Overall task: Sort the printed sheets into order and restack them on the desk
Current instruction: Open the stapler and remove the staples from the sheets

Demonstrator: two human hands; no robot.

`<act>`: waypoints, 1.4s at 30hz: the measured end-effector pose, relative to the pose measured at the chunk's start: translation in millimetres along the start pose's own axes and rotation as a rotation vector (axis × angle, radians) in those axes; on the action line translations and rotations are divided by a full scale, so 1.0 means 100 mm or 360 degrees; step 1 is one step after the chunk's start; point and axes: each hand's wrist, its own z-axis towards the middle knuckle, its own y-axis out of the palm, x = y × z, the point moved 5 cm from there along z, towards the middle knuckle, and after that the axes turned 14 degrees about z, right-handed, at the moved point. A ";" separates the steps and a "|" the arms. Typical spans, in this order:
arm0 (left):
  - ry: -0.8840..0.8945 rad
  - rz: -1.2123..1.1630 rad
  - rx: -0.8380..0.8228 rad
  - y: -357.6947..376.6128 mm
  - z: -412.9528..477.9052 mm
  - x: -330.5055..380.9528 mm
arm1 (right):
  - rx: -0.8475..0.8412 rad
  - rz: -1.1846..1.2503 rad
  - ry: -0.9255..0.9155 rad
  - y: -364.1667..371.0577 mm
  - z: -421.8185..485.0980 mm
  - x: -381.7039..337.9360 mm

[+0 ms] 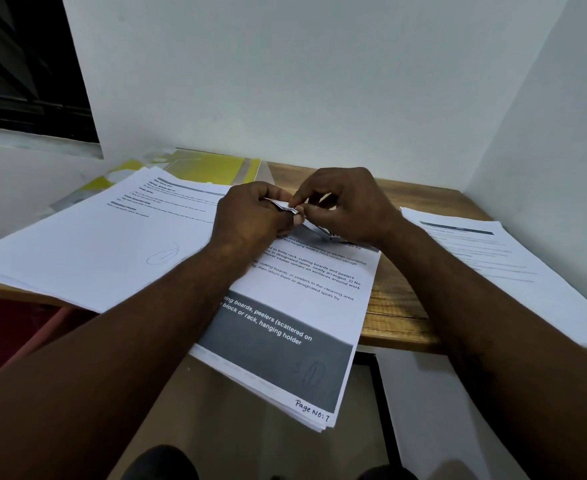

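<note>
Centre frame: fingers of left hand [250, 218] and right hand [349, 202] pinch the far corner of the middle stack [306, 306], page 7 on top, overhanging the tabletop [397, 306]. Left stack [94, 244] and right stack [499, 268] lie apart; sorting seems partway.

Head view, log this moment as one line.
left hand and right hand: pinch far edge of page-7 stack | page-7 stack: overhangs desk front | left stack, right stack: on desk

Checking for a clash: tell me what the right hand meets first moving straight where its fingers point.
Likely the left hand: the right hand points leftward at it, both pinching the sheet corner between them; depth unclear.
</note>
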 end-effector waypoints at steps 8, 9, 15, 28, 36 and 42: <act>0.0083 0.0202 0.0048 -0.03 0.02 0.00 | -0.0023 -0.0096 -0.0143 0.10 0.05 -0.03; 0.0078 0.0202 0.0059 -0.03 0.02 0.00 | -0.0036 -0.0139 -0.0149 0.10 0.05 -0.03; 0.0069 0.0134 0.0053 -0.01 0.00 0.01 | -0.0051 -0.0156 -0.0151 0.07 0.05 -0.02; 0.0022 -0.0004 -0.0010 0.02 -0.04 0.04 | -0.0040 -0.0277 -0.0160 0.23 0.04 0.02; 0.0027 0.0007 0.0010 0.00 -0.05 0.05 | -0.0135 -0.0229 -0.0091 0.30 0.03 0.04; 0.0023 -0.0033 -0.0019 0.01 -0.04 0.03 | -0.0149 -0.0271 -0.0094 0.28 0.01 0.04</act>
